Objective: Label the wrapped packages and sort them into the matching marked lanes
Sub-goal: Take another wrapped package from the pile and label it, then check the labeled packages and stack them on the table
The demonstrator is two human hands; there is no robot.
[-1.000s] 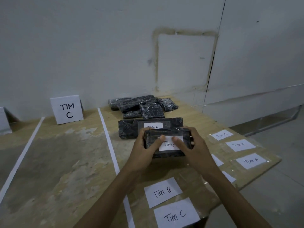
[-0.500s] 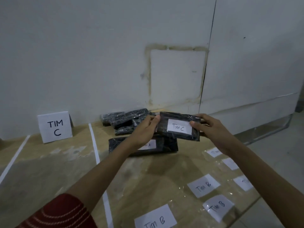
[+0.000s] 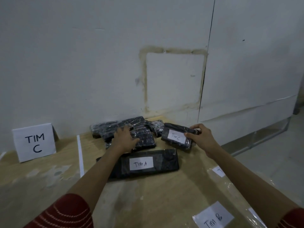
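– Since it reads TIM C, where is the package?
– Raised just beside the pile, right grip holding its end; we judge it lane-bound. Left grip rests on the pile, closure unclear.

We get a dim, flat picture with a cool grey cast, and we cannot tell where the light comes from. The wall darkens toward the corners. Shadows are soft: a faint one lies on the worktop in front of the package marked TIM A. The clear film at the lower right throws pale glare, and the pile of wrapped packages carries small white glints. The wide lens bows the wall seam and stretches the sleeve at the bottom edge. Detail is soft throughout, and the writing on the package marked TIM C reads faintly.
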